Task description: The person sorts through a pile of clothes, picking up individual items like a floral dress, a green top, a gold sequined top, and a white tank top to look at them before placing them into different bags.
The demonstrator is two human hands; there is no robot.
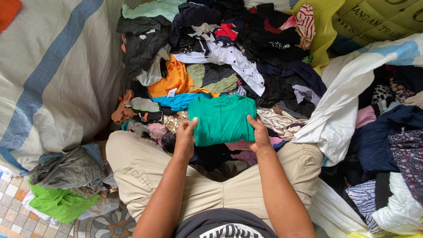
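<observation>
Head view looks straight down on a seated person in beige trousers [145, 172], knees spread wide. Both hands grip a folded teal-green shirt [222, 119] held just above the gap between the knees. The left hand [185, 139] pinches the shirt's lower left edge, thumb and fingers closed on the cloth. The right hand [260, 134] clamps the lower right edge, thumb lying on top of the fabric. The shirt spans the space between the two hands.

Beyond the shirt rises a heap of mixed clothes [229, 48], with an orange garment [174, 79], a white shirt [229, 59] and a blue piece [176, 101] close behind it. A white sack with a blue stripe [57, 75] stands along the heap's left edge; another white sack [339, 110], full of dark clothes, sits at the right edge. Near the left knee lie a grey garment [68, 169] and a bright green one [57, 202] on a patterned tile floor [17, 216].
</observation>
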